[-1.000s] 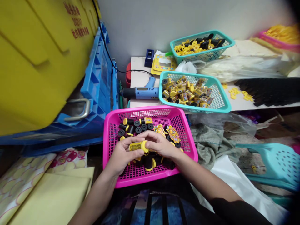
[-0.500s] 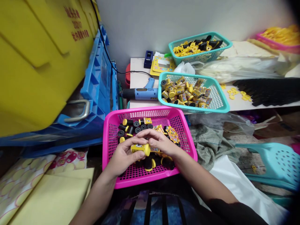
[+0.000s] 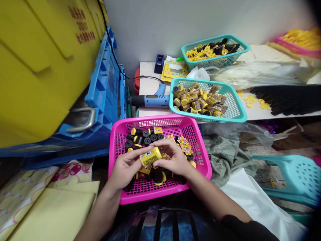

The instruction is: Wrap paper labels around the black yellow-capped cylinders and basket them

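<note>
Between both hands, over the pink basket [image 3: 206, 164], is a small cylinder [image 3: 150, 156] with a yellow printed wrap and a yellow cap at its right end. My left hand [image 3: 125, 169] pinches its left end between thumb and fingers. At the capped end, the thumb and fingers of my right hand [image 3: 177, 159] close around it. Below them in the basket lie loose black cylinders [image 3: 147, 141] with yellow caps, plus a pile of flat printed labels [image 3: 185, 145]. My hands hide part of the basket's contents.
Behind stands a turquoise basket [image 3: 238, 112] of wrapped cylinders, and further back another turquoise basket [image 3: 215, 60] with yellow and black parts. A blue heat gun [image 3: 156, 101] lies on the white table. Left is a blue crate [image 3: 100, 87]; right, a turquoise stool [image 3: 296, 174].
The cylinder has tilted, its capped end higher. My right hand has moved down around that end, and my left fingers have shifted back toward the left end.
</note>
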### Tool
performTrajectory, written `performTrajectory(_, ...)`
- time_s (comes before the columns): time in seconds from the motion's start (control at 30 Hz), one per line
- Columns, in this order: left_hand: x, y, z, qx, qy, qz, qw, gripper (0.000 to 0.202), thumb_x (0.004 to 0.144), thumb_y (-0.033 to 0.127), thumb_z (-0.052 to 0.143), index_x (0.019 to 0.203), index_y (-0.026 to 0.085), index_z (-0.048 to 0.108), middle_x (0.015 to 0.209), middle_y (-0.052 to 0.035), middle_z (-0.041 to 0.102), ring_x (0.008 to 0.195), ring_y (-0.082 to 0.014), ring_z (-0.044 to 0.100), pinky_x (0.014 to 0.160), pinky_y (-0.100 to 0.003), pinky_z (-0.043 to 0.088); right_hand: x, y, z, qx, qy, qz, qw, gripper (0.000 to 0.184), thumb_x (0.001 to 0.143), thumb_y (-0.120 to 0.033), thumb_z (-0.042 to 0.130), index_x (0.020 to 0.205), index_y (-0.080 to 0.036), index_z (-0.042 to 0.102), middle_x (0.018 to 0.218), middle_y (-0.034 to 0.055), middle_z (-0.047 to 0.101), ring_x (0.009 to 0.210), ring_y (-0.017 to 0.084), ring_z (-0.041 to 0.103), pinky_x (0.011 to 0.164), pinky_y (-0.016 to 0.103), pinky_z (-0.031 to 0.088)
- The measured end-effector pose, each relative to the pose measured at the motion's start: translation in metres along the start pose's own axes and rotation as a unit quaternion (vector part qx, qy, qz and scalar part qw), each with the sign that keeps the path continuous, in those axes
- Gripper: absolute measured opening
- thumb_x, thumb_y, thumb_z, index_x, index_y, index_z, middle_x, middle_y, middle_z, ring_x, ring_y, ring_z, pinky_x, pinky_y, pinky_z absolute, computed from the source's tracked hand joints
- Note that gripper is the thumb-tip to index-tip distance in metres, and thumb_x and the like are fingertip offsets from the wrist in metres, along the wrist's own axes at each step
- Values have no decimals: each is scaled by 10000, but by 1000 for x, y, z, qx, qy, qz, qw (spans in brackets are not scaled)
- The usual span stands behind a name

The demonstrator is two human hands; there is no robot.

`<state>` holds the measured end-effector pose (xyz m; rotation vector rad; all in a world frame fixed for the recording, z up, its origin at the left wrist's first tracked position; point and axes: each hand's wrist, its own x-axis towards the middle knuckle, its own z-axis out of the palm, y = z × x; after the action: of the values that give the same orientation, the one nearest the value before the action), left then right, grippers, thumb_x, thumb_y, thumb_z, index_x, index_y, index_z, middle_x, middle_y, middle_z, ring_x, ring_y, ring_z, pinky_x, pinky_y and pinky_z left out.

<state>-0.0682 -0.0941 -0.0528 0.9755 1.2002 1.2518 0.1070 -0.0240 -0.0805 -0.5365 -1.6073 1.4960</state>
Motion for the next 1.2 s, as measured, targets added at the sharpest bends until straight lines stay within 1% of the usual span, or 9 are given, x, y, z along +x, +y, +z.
performTrajectory(0.13, 2, 0, -2, 44, 17, 36, 998, 186, 749, 229, 738, 926, 275, 773, 943, -41, 772, 833, -218, 745, 727, -258, 606, -2, 4, 0, 46, -4, -57, 997, 479, 687, -270, 820, 1120, -289, 615, 1089, 47, 688, 988, 179, 686, 846, 311, 560)
performTrajectory(0.3, 1, 1, 2, 53, 31, 72, 996, 224, 722, 163, 746, 871, 328, 769, 919, 0, 769, 859, -208, 741, 789, -257, 599, -3, 7, 3, 78, -9, -110, 991, 593, 685, -164, 816, 1200, -354, 591, 1136, 21, 688, 1073, 185, 673, 891, 313, 556)
performTrajectory(0.57, -2, -3, 1, 26, 27, 61, 997, 183, 724, 178, 754, 861, 296, 779, 959, -21, 767, 927, -236, 728, 871, -327, 583, -1, 6, 1, 33, -15, -127, 991, 549, 707, -215, 805, 1197, -348, 595, 1133, 26, 697, 1072, 210, 674, 899, 362, 551)
performTrajectory(0.63, -1, -3, 3, -11, 21, 42, 999, 189, 746, 195, 742, 904, 293, 778, 989, -20, 769, 932, -212, 726, 859, -291, 580, 1, 5, 1, 7, -4, -105, 994, 497, 715, -259, 801, 1166, -317, 600, 1125, 43, 688, 1067, 205, 667, 876, 353, 550)
performTrajectory(0.73, 1, 0, 8, -112, -17, 9, 994, 249, 792, 344, 696, 1022, 264, 747, 1089, -49, 746, 939, -219, 717, 789, -297, 597, 2, 4, 4, -45, 46, -81, 995, 450, 735, -284, 784, 1141, -285, 589, 1131, 62, 662, 1078, 197, 635, 905, 361, 520)
performTrajectory(0.83, 4, 4, 14, -131, 0, 2, 991, 271, 727, 301, 766, 992, 255, 733, 1018, -24, 751, 885, -170, 710, 730, -226, 584, 2, 0, 4, -66, 15, -70, 995, 473, 757, -328, 764, 1187, -286, 571, 1203, 69, 624, 1162, 210, 574, 1009, 395, 444)
performTrajectory(0.9, 6, 5, 17, -105, 38, -1, 994, 289, 647, 172, 822, 911, 250, 734, 905, 13, 754, 821, -121, 704, 711, -164, 559, 2, -3, 3, -8, -23, -20, 999, 475, 834, -433, 663, 1264, -287, 525, 1265, 78, 591, 1206, 219, 542, 1029, 411, 423)
performTrajectory(1.0, 6, 4, 20, -92, 48, -10, 995, 293, 620, 142, 830, 884, 230, 739, 904, 1, 755, 814, -128, 706, 716, -182, 565, 4, -5, 1, 107, -44, 85, 990, 462, 900, -508, 531, 1296, -273, 494, 1277, 80, 582, 1203, 214, 545, 1009, 404, 436)
performTrajectory(1.2, 3, 6, 19, -50, 16, 20, 998, 290, 609, 113, 817, 866, 235, 760, 904, -13, 770, 805, -146, 715, 714, -200, 570, 8, -2, 3, 249, -118, 203, 940, 514, 766, -486, 719, 1188, -239, 562, 1186, 62, 625, 1079, 187, 611, 965, 354, 440)
